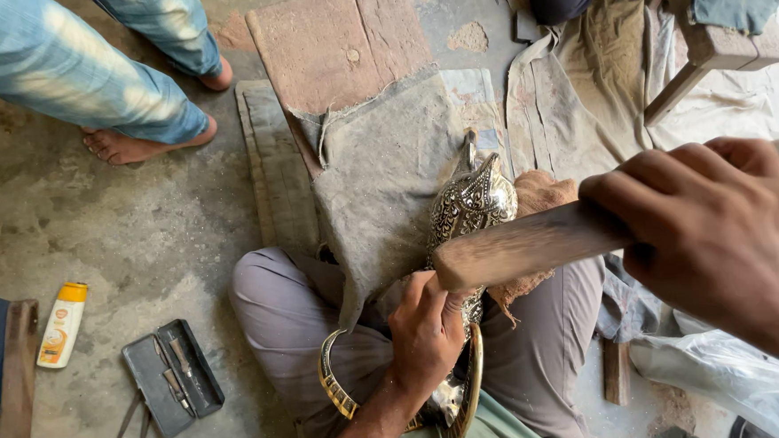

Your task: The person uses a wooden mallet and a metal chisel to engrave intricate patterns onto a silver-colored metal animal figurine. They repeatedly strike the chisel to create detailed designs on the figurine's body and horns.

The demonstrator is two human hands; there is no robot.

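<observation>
My right hand (719,237) is closed around a thick wooden stick (524,246), held raised and level, its blunt end over my lap. My left hand (427,333) rests on an engraved silver and brass metal vessel (471,201) with a curved spout, which lies across my crossed legs in grey trousers (283,313). What the left fingers grip, if anything, is hidden. A brass curved rim (332,386) of the piece shows below the wrist. A grey cloth (387,175) lies under the vessel.
Another person's bare feet (137,143) and blue trouser legs stand at the top left. An open black tool case (171,377) with small tools and a white and orange bottle (62,325) lie on the concrete floor. Worn mats, cloths and a wooden stool (709,47) lie ahead.
</observation>
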